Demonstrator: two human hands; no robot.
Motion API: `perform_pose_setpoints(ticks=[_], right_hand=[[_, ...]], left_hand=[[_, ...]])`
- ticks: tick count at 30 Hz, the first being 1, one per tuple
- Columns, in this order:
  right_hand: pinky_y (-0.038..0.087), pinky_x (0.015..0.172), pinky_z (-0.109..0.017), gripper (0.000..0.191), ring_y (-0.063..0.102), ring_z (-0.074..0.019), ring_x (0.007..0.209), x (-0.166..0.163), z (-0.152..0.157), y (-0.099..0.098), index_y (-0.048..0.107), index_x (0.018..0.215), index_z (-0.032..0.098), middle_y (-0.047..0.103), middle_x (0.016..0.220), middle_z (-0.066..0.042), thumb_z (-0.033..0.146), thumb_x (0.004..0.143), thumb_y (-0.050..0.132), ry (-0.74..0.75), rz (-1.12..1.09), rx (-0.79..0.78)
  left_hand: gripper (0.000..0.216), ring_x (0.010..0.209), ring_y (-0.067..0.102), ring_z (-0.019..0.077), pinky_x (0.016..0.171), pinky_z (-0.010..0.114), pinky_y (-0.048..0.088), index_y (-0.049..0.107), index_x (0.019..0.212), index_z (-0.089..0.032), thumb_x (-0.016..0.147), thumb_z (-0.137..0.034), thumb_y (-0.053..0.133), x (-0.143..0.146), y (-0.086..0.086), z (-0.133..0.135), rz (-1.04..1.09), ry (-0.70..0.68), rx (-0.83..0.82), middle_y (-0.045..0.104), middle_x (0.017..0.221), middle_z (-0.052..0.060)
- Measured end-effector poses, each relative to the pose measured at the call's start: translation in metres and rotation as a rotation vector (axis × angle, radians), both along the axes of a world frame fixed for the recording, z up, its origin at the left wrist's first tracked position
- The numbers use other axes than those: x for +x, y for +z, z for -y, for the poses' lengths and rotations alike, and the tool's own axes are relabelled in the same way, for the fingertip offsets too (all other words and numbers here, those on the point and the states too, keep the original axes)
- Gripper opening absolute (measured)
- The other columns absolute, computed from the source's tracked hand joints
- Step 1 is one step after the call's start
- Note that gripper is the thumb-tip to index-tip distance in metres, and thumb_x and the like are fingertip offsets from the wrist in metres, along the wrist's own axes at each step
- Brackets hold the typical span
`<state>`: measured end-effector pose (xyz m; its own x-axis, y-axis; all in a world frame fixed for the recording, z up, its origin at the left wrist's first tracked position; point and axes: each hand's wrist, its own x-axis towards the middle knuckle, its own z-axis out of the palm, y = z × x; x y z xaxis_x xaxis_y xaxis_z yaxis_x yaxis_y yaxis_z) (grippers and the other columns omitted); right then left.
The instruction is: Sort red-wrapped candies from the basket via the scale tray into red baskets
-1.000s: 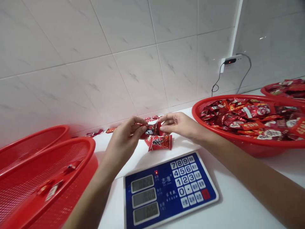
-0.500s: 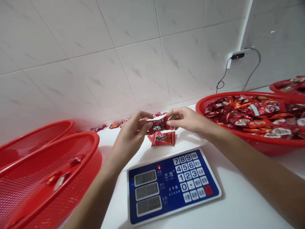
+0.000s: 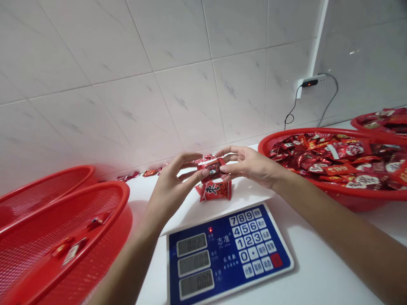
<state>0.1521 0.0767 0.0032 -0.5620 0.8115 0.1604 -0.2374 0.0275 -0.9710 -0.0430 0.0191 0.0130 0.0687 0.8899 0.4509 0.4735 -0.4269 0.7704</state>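
Note:
Between my two hands is a small red wrapped snack packet (image 3: 214,168) with a dark label, held above the white pan (image 3: 244,195) of a digital scale. My left hand (image 3: 178,178) grips its left end with thumb and fingers. At its right end my right hand (image 3: 246,167) pinches the wrapper. Just below, another red packet (image 3: 215,190) with black lettering lies on the pan, partly over a further red packet. Nearer to me is the scale's blue keypad panel (image 3: 227,254), with three grey displays and a lit red light.
A red basket (image 3: 265,146) heaped with red packets stands at the right, another basket (image 3: 358,123) behind it. At the left are two red mesh baskets, the nearer one (image 3: 122,192) holding a few packets. Loose packets (image 3: 127,176) lie along the tiled wall, below a socket (image 3: 310,83).
The held packet has turned and tilted between my hands, and my left fingers are more spread. The whole view has shifted slightly, with the scale lower in it.

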Motion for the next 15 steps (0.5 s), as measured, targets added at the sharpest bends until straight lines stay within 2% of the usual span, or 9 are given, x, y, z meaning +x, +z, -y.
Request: perform_pose_setpoints(ticks=[4,8,11,13,15], right_hand=[[0.061,0.065,-0.024,0.027,0.069,-0.0111,0.065,0.0,0.001,0.0,0.059,0.102,0.014,0.064,0.09,-0.003,0.001,0.079,0.065,-0.041,0.06,0.044],[0.061,0.065,-0.025,0.026,0.069,-0.0114,0.063,-0.004,-0.002,-0.005,0.059,0.101,0.015,0.063,0.087,-0.002,0.0,0.08,0.063,-0.033,0.068,0.029],[0.061,0.069,-0.028,0.023,0.069,-0.012,0.067,-0.01,-0.002,-0.008,0.057,0.101,0.016,0.064,0.095,-0.005,0.003,0.082,0.061,-0.132,0.12,0.047],[0.061,0.072,-0.032,0.022,0.069,-0.0143,0.074,-0.009,-0.003,-0.006,0.057,0.104,0.016,0.065,0.103,-0.008,0.006,0.084,0.06,-0.249,0.202,0.158],[0.058,0.079,-0.036,0.023,0.068,-0.0177,0.084,0.002,-0.006,0.0,0.059,0.108,0.016,0.067,0.108,-0.01,0.01,0.085,0.06,-0.422,0.332,0.381]], left_hand=[[0.034,0.069,0.069,0.0213,0.066,0.034,0.057,0.068,0.085,-0.015,0.075,-0.047,0.074,-0.004,-0.005,-0.007,0.028,-0.064,-0.248,0.073,0.074,0.007],[0.028,0.063,0.066,0.0183,0.061,0.03,0.055,0.066,0.079,-0.016,0.074,-0.042,0.074,-0.003,-0.005,-0.008,0.035,-0.07,-0.215,0.07,0.066,0.004],[0.024,0.063,0.067,0.018,0.06,0.028,0.054,0.065,0.078,-0.016,0.076,-0.039,0.072,-0.004,-0.003,-0.007,0.015,-0.022,-0.195,0.071,0.068,0.004],[0.023,0.067,0.068,0.0192,0.061,0.029,0.053,0.064,0.078,-0.017,0.077,-0.039,0.069,-0.007,-0.001,-0.007,-0.021,0.048,-0.153,0.072,0.072,0.006],[0.022,0.07,0.068,0.0204,0.063,0.03,0.051,0.063,0.078,-0.018,0.079,-0.039,0.065,-0.012,0.001,-0.007,-0.118,0.153,-0.085,0.073,0.074,0.007]])
